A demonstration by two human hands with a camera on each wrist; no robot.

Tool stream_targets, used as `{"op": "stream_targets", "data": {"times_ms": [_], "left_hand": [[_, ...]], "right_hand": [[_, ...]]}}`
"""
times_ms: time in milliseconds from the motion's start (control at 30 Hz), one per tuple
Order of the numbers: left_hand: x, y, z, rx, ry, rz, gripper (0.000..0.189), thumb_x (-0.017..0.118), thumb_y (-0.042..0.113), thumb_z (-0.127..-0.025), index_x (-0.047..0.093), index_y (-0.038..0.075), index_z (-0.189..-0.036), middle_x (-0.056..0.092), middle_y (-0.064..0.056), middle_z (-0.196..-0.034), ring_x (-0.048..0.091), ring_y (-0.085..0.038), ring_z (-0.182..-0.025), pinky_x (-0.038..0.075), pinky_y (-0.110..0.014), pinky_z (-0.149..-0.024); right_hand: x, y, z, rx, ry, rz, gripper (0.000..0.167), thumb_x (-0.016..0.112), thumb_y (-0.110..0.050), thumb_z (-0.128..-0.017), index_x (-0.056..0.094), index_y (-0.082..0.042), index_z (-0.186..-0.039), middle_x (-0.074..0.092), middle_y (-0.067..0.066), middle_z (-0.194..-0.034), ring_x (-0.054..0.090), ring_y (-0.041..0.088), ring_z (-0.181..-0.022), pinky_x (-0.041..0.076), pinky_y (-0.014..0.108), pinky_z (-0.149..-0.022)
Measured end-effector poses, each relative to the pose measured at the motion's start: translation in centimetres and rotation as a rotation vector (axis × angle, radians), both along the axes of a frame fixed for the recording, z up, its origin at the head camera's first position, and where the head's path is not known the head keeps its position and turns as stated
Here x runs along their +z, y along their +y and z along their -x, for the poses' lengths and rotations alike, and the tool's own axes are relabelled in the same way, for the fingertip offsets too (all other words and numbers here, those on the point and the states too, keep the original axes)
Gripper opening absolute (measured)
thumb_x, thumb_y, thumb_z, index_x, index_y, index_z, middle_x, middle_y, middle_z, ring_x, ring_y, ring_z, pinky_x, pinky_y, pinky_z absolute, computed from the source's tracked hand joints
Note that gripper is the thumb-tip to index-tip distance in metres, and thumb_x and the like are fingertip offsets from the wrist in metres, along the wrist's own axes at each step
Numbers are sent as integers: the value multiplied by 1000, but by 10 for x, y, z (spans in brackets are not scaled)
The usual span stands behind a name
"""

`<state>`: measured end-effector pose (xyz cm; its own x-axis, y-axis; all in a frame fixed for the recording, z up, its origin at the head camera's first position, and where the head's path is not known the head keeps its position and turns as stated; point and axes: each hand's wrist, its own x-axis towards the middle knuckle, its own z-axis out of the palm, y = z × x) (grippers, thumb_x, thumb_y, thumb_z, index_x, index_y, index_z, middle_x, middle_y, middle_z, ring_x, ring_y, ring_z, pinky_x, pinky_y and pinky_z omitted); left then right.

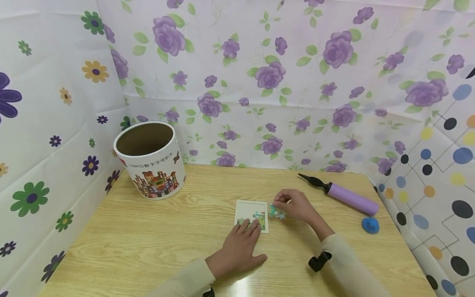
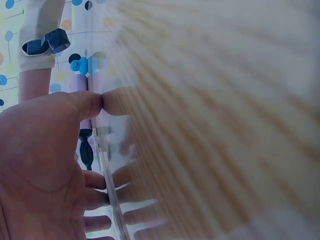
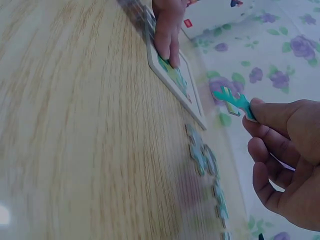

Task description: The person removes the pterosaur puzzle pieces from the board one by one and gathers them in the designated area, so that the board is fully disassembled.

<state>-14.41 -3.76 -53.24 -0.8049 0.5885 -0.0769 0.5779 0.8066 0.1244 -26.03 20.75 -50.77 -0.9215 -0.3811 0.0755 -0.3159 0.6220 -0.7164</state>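
A square white jigsaw puzzle tray (image 1: pixel 245 207) lies on the table, with some green and blue pieces (image 1: pixel 261 219) fitted along its near and right parts. My left hand (image 1: pixel 239 249) rests its outstretched fingertips on the tray's lower part, hiding some pieces there; its thumb points out to the right. Between thumb and index finger, my right hand (image 3: pixel 285 145) pinches a teal puzzle piece (image 3: pixel 237 104), held above the table beside the tray. Loose puzzle pieces (image 3: pixel 198 156) lie on the table under that hand, partly covered by it in the head view.
A large white printed bucket (image 1: pixel 157 173), its top uncovered, stands at the back left. Over on the right lie a purple hand pump (image 1: pixel 350 198) with a black nozzle and a small blue disc-shaped thing (image 1: pixel 370 225). Flowered cloth (image 1: pixel 252 136) hangs behind the wooden table (image 1: pixel 148 235).
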Motion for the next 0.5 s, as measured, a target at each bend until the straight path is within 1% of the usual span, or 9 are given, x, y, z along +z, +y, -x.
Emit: {"op": "stream_targets", "data": {"times_ms": [67, 200, 333, 500], "left_hand": [[-2, 0, 1, -5, 2, -14, 86, 44, 68, -99, 36, 7, -159, 29, -12, -166, 28, -36, -153, 31, -54, -118], [2, 0, 0, -3, -23, -17, 85, 44, 67, -99, 35, 6, -159, 28, -12, -167, 27, -36, -153, 31, -53, -119], [6, 0, -1, -3, -39, -8, 85, 43, 67, -100, 34, 6, -159, 28, -13, -167, 27, -35, -153, 31, -52, -119], [7, -1, -1, -10, -36, -5, 84, 42, 66, -101, 34, 6, -160, 27, -12, -168, 26, -35, -153, 31, -52, -119]], "right_hand": [[1, 7, -1, -13, 3, -9, 8, 74, -28, -96, 74, -21, -97, 70, -8, -86, 65, 13, -82, 52, 35, -73], [0, 21, -3, -22, 11, -19, 10, 74, -30, -96, 73, -20, -98, 70, -7, -88, 65, 12, -82, 52, 36, -73], [-3, 34, -5, -27, 22, -29, 9, 75, -29, -95, 74, -21, -98, 71, -8, -88, 65, 12, -81, 51, 35, -73], [-6, 45, -8, -39, 23, -34, 6, 75, -26, -95, 75, -20, -96, 71, -8, -86, 66, 12, -80, 52, 33, -74]]}}
